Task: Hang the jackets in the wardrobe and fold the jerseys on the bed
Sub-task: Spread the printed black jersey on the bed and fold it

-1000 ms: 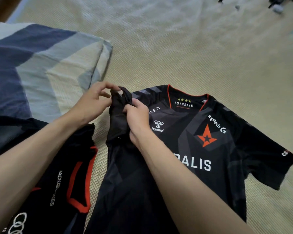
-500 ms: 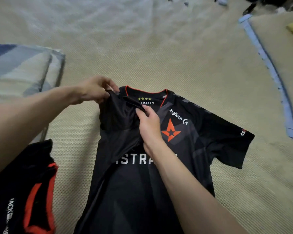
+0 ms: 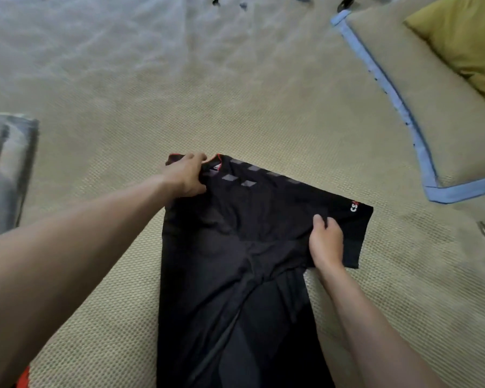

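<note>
A black jersey lies on the beige woven mat that covers the bed, in the near middle of the view. Its left half is folded over to the right, so the chest print is hidden and only plain black cloth shows on top. One sleeve sticks out to the right, lying flat on the mat, with a small white and red mark near its far edge. A row of grey chevron shapes runs along the shoulder, and a thin red collar edge shows at the far end of the jersey.

The left hand grips the jersey at the collar, at its far left corner; the fingers are curled over the cloth edge and the thumb is pressed on the near side. The right hand pinches the cloth where the folded part meets the right sleeve, with the thumb on top and the fingers curled under the fold. Both forearms are bare and reach in from the near side.

At the left edge there is a folded blanket in grey and blue stripes. On the far right lies a beige pillow with a blue border, and an olive cushion rests on it. In the near left corner a small piece of red and black cloth is visible.
</note>
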`<move>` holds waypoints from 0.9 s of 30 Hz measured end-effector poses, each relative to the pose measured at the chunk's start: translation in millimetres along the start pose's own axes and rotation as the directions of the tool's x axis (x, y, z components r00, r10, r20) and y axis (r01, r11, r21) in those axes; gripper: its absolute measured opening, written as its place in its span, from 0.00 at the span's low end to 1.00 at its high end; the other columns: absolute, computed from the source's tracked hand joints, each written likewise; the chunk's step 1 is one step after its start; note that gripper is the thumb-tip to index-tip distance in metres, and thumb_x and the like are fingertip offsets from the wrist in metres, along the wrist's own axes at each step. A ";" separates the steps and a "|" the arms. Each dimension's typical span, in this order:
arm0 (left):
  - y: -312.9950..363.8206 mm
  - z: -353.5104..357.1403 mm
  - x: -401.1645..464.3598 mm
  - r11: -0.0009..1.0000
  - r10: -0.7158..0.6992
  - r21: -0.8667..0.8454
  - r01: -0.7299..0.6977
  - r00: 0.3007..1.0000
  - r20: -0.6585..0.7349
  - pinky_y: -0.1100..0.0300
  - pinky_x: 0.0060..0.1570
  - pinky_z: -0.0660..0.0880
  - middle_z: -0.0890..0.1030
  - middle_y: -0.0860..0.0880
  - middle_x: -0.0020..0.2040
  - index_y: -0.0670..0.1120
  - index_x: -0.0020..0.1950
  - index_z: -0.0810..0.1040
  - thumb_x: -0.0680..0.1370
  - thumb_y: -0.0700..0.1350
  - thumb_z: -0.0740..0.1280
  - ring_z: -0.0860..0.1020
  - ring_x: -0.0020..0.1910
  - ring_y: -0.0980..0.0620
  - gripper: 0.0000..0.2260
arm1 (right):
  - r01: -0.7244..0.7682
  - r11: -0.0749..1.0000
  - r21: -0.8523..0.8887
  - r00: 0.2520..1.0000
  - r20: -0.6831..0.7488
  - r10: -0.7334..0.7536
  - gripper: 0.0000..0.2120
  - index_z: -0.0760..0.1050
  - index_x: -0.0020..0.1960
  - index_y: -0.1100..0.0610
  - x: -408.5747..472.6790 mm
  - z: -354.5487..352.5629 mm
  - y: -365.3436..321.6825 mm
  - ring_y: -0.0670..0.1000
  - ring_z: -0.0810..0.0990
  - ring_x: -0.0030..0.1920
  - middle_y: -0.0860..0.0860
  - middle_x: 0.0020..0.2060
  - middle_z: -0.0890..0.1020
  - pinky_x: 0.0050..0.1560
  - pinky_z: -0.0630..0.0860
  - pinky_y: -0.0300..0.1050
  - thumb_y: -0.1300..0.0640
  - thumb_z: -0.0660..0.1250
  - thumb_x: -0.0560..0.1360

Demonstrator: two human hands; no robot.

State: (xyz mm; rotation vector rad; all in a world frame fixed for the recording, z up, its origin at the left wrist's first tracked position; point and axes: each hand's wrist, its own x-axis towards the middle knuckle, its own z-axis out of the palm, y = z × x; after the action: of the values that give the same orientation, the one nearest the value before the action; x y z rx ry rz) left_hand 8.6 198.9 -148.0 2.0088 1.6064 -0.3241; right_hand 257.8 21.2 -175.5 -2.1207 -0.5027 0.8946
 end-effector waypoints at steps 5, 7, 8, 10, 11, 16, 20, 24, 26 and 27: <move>1.5 19.3 15.9 0.999 -0.041 0.018 0.042 0.998 -0.051 0.46 0.67 0.71 0.69 0.42 0.70 0.49 0.75 0.67 0.76 0.53 0.70 0.72 0.68 0.40 0.29 | -0.082 0.991 0.105 0.986 0.153 0.065 0.25 0.68 0.76 0.58 25.4 -1.5 14.5 0.50 0.73 0.69 0.43 0.60 0.72 0.61 0.68 0.39 0.50 0.66 0.82; 1.8 16.7 23.1 0.996 -0.065 0.051 0.068 0.996 -0.053 0.47 0.64 0.72 0.69 0.42 0.69 0.48 0.73 0.70 0.77 0.56 0.68 0.73 0.66 0.39 0.27 | -0.042 0.992 0.122 0.989 0.145 0.024 0.19 0.74 0.71 0.56 32.8 1.3 22.6 0.51 0.78 0.66 0.45 0.63 0.79 0.66 0.74 0.45 0.52 0.66 0.82; 2.2 13.4 25.6 0.994 -0.069 0.077 0.073 0.996 -0.050 0.47 0.64 0.73 0.70 0.42 0.68 0.48 0.71 0.71 0.77 0.57 0.67 0.74 0.65 0.38 0.25 | -0.018 0.991 0.129 0.991 0.133 0.001 0.17 0.75 0.69 0.56 34.2 1.7 26.1 0.50 0.80 0.64 0.47 0.62 0.81 0.68 0.75 0.48 0.54 0.66 0.82; 1.5 5.4 29.8 0.988 -0.050 0.144 0.053 0.998 -0.028 0.47 0.59 0.77 0.73 0.43 0.65 0.48 0.66 0.75 0.77 0.55 0.67 0.79 0.58 0.39 0.20 | 0.003 0.988 0.152 0.993 0.114 -0.021 0.17 0.75 0.70 0.56 36.4 0.2 28.5 0.46 0.80 0.61 0.46 0.60 0.82 0.69 0.75 0.48 0.55 0.64 0.83; 1.6 0.7 30.9 0.984 -0.030 0.177 0.031 0.999 -0.011 0.48 0.54 0.79 0.75 0.43 0.62 0.47 0.62 0.76 0.78 0.53 0.67 0.81 0.52 0.40 0.16 | 0.019 0.988 0.154 0.993 0.110 -0.036 0.17 0.74 0.71 0.56 35.8 -1.7 25.4 0.45 0.80 0.61 0.45 0.60 0.82 0.69 0.75 0.47 0.55 0.64 0.83; 0.3 -24.7 37.4 0.993 0.005 0.114 -0.016 0.995 0.097 0.60 0.21 0.76 0.83 0.40 0.51 0.46 0.53 0.73 0.83 0.46 0.65 0.83 0.30 0.45 0.04 | 0.075 0.991 0.112 0.990 0.110 -0.088 0.23 0.68 0.77 0.56 42.1 -9.1 14.1 0.48 0.72 0.72 0.48 0.73 0.73 0.75 0.69 0.51 0.53 0.63 0.84; 5.8 -36.5 39.8 0.999 0.029 -0.048 -0.024 0.994 0.106 0.56 0.24 0.80 0.81 0.37 0.54 0.49 0.54 0.69 0.84 0.46 0.62 0.84 0.31 0.39 0.03 | 0.114 0.980 0.162 0.989 0.079 -0.128 0.20 0.74 0.72 0.53 52.9 -19.3 8.6 0.48 0.79 0.66 0.47 0.66 0.80 0.70 0.75 0.52 0.50 0.63 0.81; 21.4 -34.6 42.5 0.988 0.071 -0.141 -0.063 0.996 0.057 0.57 0.23 0.80 0.77 0.44 0.54 0.46 0.56 0.69 0.84 0.45 0.63 0.82 0.32 0.45 0.04 | 0.139 0.970 0.197 0.989 0.013 -0.145 0.15 0.76 0.69 0.55 65.6 -41.4 5.6 0.46 0.83 0.59 0.47 0.61 0.83 0.63 0.79 0.45 0.55 0.62 0.84; 26.7 -28.2 45.8 0.985 0.084 -0.156 -0.079 0.996 0.022 0.55 0.28 0.82 0.78 0.46 0.54 0.47 0.57 0.69 0.84 0.45 0.63 0.83 0.35 0.46 0.04 | 0.124 0.978 0.169 0.992 -0.012 -0.124 0.16 0.76 0.69 0.56 71.9 -49.2 13.3 0.48 0.82 0.60 0.49 0.61 0.83 0.64 0.79 0.47 0.55 0.61 0.84; 27.7 -24.8 47.0 0.985 0.081 -0.152 -0.079 0.997 0.008 0.54 0.30 0.82 0.79 0.46 0.54 0.48 0.57 0.69 0.84 0.44 0.63 0.83 0.36 0.46 0.05 | 0.106 0.986 0.132 0.994 -0.017 -0.105 0.16 0.75 0.69 0.57 74.6 -51.8 20.3 0.49 0.82 0.60 0.49 0.61 0.82 0.65 0.79 0.49 0.55 0.61 0.84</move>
State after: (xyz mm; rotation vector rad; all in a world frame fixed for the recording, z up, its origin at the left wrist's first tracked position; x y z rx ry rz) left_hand 43.7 247.3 -144.0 1.9438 1.4904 -0.1799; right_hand 347.5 27.1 -199.7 -1.9588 -0.5305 0.8341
